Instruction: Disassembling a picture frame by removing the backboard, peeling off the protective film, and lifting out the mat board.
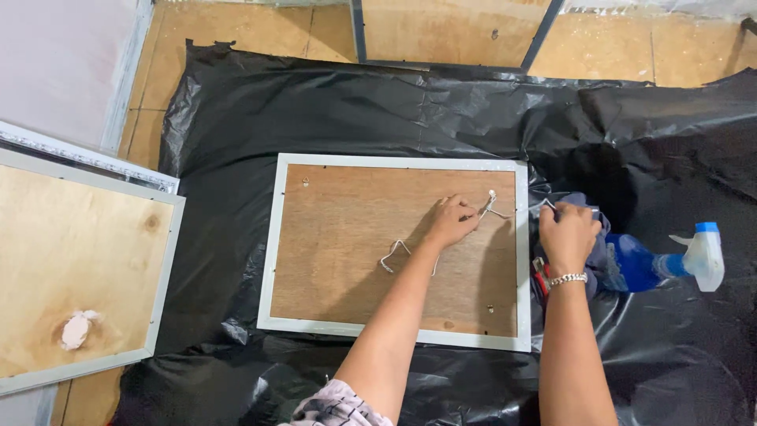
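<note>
A white-framed rectangular picture frame [394,251] lies face down on black plastic sheeting [315,110] spread over the floor, its brown plywood back up and its long axis running left to right. The left hand [451,221] has its fingers pinched shut on a pale cord [490,203] near the frame's upper right corner, the cord trailing down-left across the backing. The right hand [568,233], closed on a small thin item I cannot identify, sits just off the frame's right edge, beside a blue spray bottle [670,260].
</note>
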